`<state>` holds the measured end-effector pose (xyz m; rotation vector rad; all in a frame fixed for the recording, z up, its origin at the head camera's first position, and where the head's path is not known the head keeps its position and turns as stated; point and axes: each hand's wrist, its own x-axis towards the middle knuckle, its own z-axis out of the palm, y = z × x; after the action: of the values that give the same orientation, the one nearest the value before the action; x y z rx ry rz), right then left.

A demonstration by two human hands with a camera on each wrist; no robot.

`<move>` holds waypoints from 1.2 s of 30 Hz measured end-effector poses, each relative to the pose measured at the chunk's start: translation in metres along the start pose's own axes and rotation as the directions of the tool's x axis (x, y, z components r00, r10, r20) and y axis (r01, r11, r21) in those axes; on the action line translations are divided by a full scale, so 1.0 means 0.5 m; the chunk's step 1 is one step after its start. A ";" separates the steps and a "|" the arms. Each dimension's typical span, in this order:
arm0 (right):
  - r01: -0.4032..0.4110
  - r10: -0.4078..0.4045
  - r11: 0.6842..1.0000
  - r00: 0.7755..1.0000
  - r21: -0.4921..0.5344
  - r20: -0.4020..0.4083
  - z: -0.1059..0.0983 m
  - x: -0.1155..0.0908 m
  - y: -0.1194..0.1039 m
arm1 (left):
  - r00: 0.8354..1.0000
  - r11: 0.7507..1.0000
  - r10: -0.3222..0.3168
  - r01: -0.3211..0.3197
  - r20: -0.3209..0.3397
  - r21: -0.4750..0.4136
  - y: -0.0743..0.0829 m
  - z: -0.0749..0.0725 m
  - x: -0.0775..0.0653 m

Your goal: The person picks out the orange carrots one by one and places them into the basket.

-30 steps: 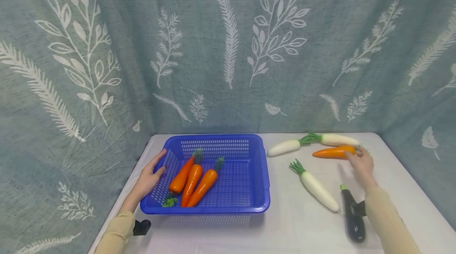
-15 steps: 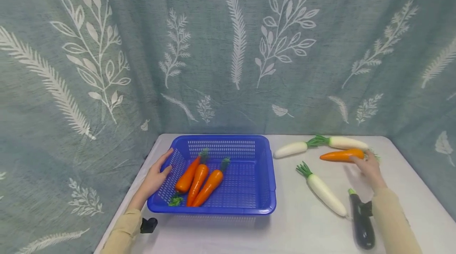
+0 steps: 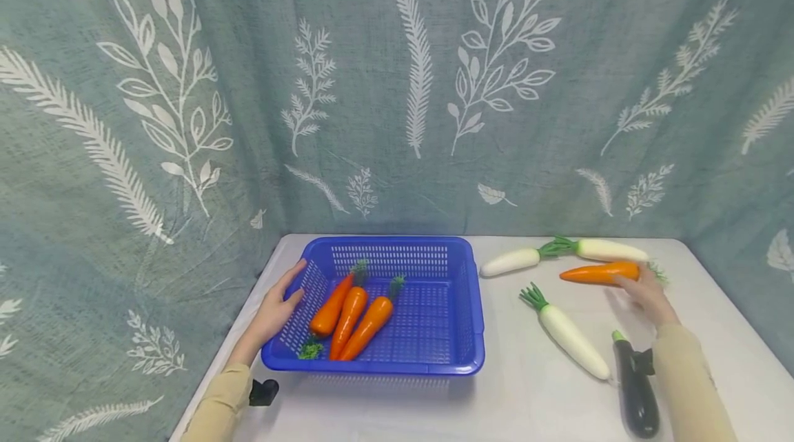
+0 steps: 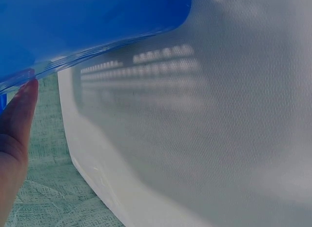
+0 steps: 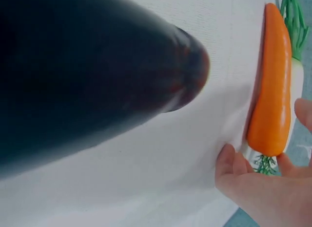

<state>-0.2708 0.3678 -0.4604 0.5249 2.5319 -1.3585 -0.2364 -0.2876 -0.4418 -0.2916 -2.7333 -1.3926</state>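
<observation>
In the head view my left hand (image 3: 277,307) rests with extended fingers along the left rim of the blue plastic basket (image 3: 372,368). The left wrist view shows one of its fingertips against the rim. Three carrots (image 3: 351,314) lie inside the basket. At the back right, my right hand (image 3: 650,290) is at the leafy end of a loose carrot (image 3: 598,273) lying on the table. In the right wrist view its fingers are spread around the greens (image 5: 264,164), close to the carrot's thick end; whether they press it is unclear.
Two white radishes (image 3: 511,261) (image 3: 611,249) lie along the back edge with their greens meeting. A third white radish (image 3: 572,340) lies slantwise nearer the front. Below my right wrist lies an eggplant (image 3: 639,397). A patterned curtain (image 3: 372,83) hangs behind the white table (image 3: 515,387).
The head view has shifted so that everything appears farther right. My right hand has changed only slightly over the loose carrot. The left hand stays at the basket rim.
</observation>
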 end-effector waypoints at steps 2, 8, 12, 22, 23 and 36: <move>-0.013 0.013 1.000 0.999 0.012 -0.050 0.004 -0.007 -0.001 | 1.000 1.000 0.001 -0.001 -0.001 0.002 -0.004 0.001 0.001; -0.013 0.015 1.000 0.981 0.011 -0.194 0.023 -0.019 -0.002 | 1.000 1.000 -0.005 0.005 -0.004 0.010 -0.002 -0.001 0.001; -0.026 0.028 1.000 0.977 0.013 -0.209 0.038 -0.015 -0.010 | 1.000 1.000 0.012 -0.012 -0.011 0.018 0.004 -0.004 -0.003; 0.070 -0.082 0.985 0.994 -0.158 -0.072 0.037 -0.008 -0.031 | 0.999 1.000 0.028 -0.028 -0.023 0.014 -0.001 0.008 -0.003; 0.077 -0.088 0.982 0.994 -0.172 -0.057 0.035 -0.008 -0.032 | 0.999 1.000 0.030 -0.029 -0.024 0.008 -0.001 0.009 -0.003; 0.000 -0.024 0.993 0.979 -0.117 -0.201 0.067 -0.003 -0.040 | 0.999 1.000 0.031 -0.031 -0.026 0.007 -0.015 0.009 0.000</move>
<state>-0.2768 0.3293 -0.4631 0.6560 2.7598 -1.2066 -0.2375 -0.2882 -0.4507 -0.3116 -2.7006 -1.3701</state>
